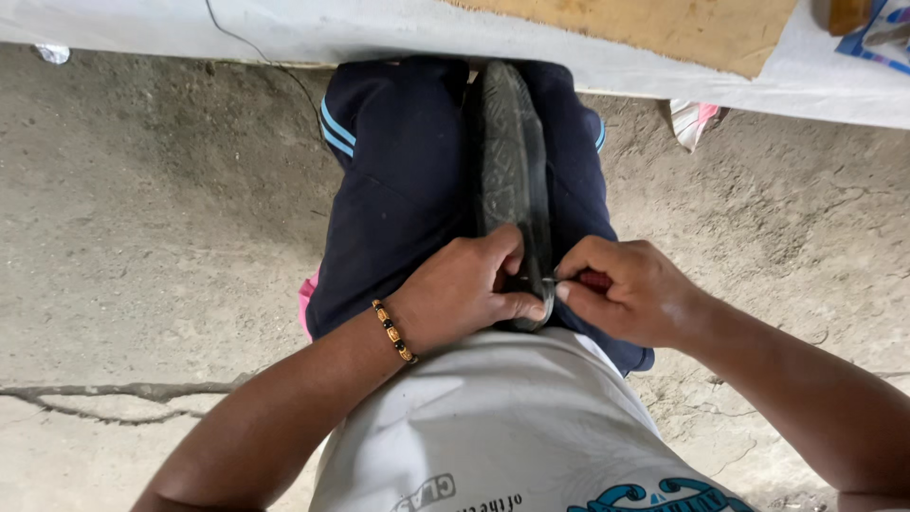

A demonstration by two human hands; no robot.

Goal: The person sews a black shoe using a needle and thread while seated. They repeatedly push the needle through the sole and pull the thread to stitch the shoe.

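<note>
A black shoe (512,161) lies sole-up along my lap, clamped between my thighs in dark blue shorts (398,190). My left hand (464,289), with a beaded bracelet on the wrist, grips the near end of the shoe. My right hand (621,289) is closed around a small tool with a reddish handle (595,280). Its thin metal tip (550,281) touches the edge of the sole right beside my left thumb. The near end of the shoe is hidden under my hands.
I sit over a cracked concrete floor (142,246). A table edge covered in white sheet (379,33) runs across the top, with a brown board (682,28) on it. A scrap of cloth (692,118) hangs below the table at the right.
</note>
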